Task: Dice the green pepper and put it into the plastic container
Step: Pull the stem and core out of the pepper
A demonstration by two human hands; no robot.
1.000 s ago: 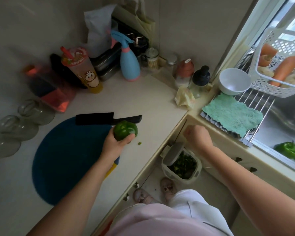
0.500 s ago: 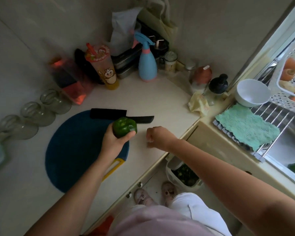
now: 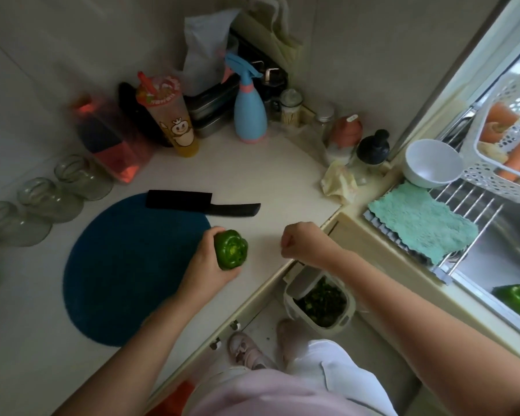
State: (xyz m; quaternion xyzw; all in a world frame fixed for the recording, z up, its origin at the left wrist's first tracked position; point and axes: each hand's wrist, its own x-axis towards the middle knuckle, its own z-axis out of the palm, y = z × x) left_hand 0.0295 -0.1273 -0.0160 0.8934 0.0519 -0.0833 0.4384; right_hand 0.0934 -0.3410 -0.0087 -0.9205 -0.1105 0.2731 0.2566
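My left hand (image 3: pixel 204 267) grips a whole green pepper (image 3: pixel 231 249) just above the right edge of the round dark blue cutting mat (image 3: pixel 126 265), its stem end facing up. My right hand (image 3: pixel 305 244) hovers over the counter to the right of the pepper, fingers curled in a loose fist, and nothing shows in it. A black knife (image 3: pixel 198 203) lies flat at the far edge of the mat, handle to the right. A white plastic container (image 3: pixel 320 301) with chopped green bits sits on the floor below the counter edge.
Several glass jars (image 3: pixel 36 199) line the left. A cartoon cup (image 3: pixel 170 115), blue spray bottle (image 3: pixel 249 112) and small bottles crowd the back corner. A white bowl (image 3: pixel 431 162), teal cloth (image 3: pixel 421 220), carrot basket (image 3: pixel 508 139) and another pepper (image 3: pixel 517 297) are at the sink.
My right hand came up from the container on the floor to beside the pepper, still closed. My left hand turned the pepper and drew it slightly toward me, away from the knife.
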